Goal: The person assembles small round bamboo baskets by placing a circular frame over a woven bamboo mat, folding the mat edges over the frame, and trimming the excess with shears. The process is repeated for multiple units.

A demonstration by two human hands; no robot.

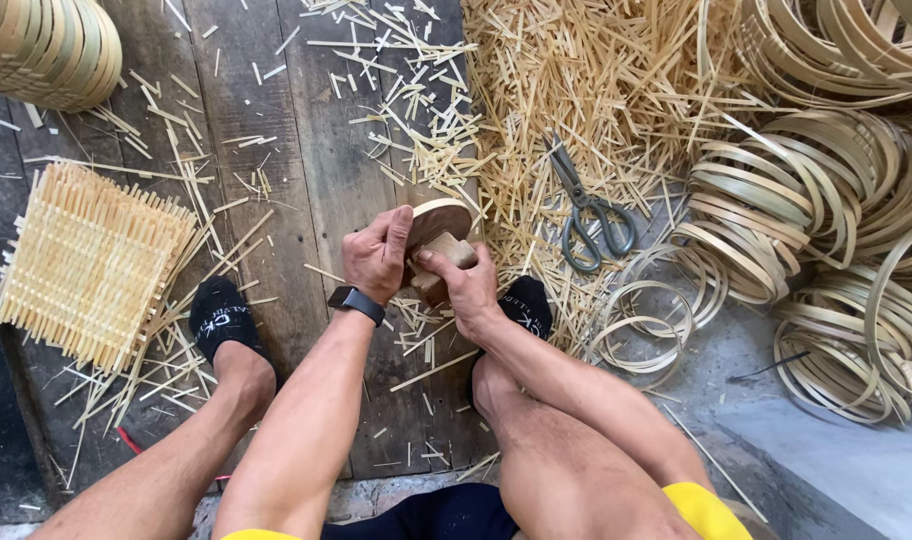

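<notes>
Wooden block (438, 262) gripped by right hand (466, 288); left hand (376, 255) clasps one round disc (438, 218).

Both hands meet mid-frame over the plank floor (306, 160), btwn the person's two feet: left hand (376, 255) on the round wooden disc (438, 218), right hand (468, 285) on the wood block (438, 262) just below it. Woven mat (91, 262) lies far left, w/ stacked rings (51, 50) behind it. Scissors (588, 205) lie right of the hands, on the pile of splints (586, 90). Loose hoops (836, 230) further right.
</notes>
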